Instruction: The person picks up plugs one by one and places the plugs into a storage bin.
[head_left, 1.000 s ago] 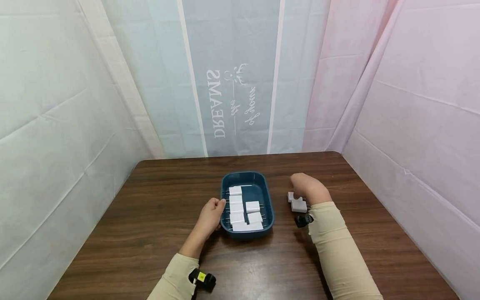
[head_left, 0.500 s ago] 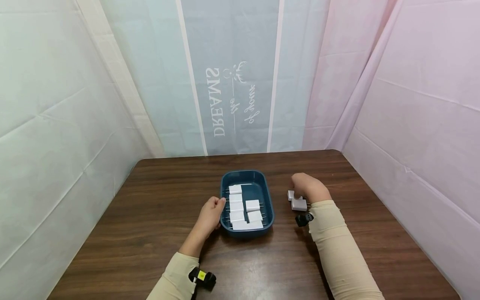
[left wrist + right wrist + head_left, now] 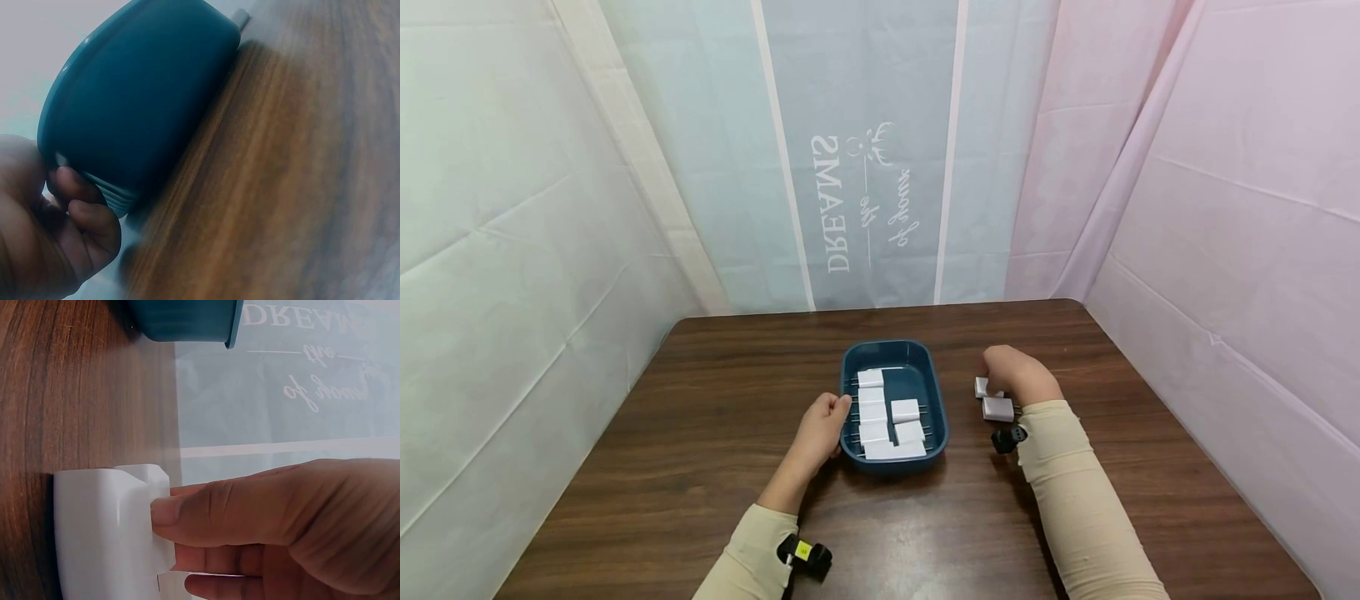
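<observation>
In the head view, a dark teal plastic tray (image 3: 938,400) holds several white plug-in chargers (image 3: 872,414), their metal prongs pointing at its side walls. My left hand (image 3: 817,429) grips the tray's left rim; the left wrist view has the curled fingers (image 3: 94,219) against its outer wall. To the right of the tray, two more chargers are on or just over the table. My right hand (image 3: 1021,375) pinches the farther charger (image 3: 981,387), thumb on its near face in the right wrist view. The nearer charger (image 3: 997,409) lies beside it, prongs toward the right.
A brown wood-grain table (image 3: 737,367) carries everything. Fabric curtains surround it at the back, left (image 3: 550,292) and right. Each wrist wears a small black camera, the left one (image 3: 805,558) with a yellow label.
The farther charger has shifted slightly away from the nearer one, and a thin gap shows between them. My left hand and the tray stay as they were.
</observation>
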### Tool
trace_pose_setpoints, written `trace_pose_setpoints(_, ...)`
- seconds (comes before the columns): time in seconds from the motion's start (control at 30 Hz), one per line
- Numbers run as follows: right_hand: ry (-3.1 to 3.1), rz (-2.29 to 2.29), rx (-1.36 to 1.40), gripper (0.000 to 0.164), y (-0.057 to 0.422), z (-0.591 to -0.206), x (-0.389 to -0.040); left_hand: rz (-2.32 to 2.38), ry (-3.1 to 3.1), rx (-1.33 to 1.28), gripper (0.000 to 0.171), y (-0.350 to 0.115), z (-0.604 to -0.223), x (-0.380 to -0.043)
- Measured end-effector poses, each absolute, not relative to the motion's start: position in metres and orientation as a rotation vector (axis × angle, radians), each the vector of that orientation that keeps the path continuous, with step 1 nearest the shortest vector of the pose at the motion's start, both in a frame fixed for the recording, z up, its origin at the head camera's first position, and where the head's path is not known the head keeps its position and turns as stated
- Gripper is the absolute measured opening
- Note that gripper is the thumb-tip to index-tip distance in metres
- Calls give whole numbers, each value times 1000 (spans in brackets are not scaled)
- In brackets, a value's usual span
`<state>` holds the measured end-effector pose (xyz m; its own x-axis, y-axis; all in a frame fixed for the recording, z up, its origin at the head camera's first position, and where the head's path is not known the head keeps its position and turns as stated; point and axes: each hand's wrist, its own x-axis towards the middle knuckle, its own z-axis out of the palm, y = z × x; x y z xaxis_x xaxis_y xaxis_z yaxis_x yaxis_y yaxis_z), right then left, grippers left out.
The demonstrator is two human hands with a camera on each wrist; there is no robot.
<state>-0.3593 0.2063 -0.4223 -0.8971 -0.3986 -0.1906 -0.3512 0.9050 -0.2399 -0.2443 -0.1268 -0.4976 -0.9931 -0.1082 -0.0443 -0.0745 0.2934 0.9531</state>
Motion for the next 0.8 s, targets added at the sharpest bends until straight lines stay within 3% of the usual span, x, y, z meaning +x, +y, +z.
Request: trace_pose_setpoints(0.8, 2803, -401, -553, 25, 209, -431, -361, -1851, -2508, 172, 33, -127, -495, -241)
